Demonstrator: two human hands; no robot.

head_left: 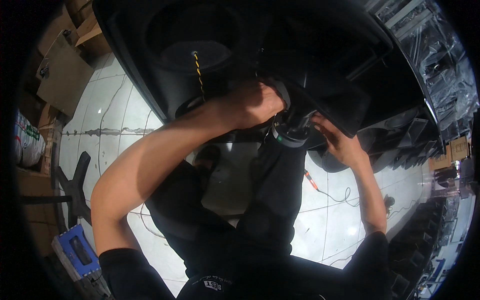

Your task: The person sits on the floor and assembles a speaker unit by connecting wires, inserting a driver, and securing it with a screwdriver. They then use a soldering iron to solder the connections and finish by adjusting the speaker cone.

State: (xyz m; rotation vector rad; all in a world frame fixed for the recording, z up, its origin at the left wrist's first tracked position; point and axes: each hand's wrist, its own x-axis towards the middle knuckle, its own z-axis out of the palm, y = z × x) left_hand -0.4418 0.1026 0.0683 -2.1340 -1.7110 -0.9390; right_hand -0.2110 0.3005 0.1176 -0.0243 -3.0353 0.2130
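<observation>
Across the top of the view, before you: one large black cabinet (127, 30), with a round recess (172, 52) in its left part. From the recess: one twisted yellow-and-black wire (199, 75), hanging toward your left forearm. At the cabinet's near edge, right of centre: one black flared horn (325, 92), its neck ending in a round black unit (291, 136) with a pale rim, above your right thigh.

Your hands: apart, one on either side of the horn's neck. Left hand (260, 102): bent at the neck's left side, fingertips hidden; whether it grips cannot be told. Right hand (341, 144): fingers curled beside the neck's right side, below the flare; its hold, likewise, cannot be told.

On the white tiled floor (320, 232), right of your legs: one orange-handled tool (311, 180) with a dark cord. To your left: one black branched stand (75, 187); one blue-faced case (79, 250); cardboard (65, 82) farther up. At upper right: items in clear plastic wrapping (435, 65).
</observation>
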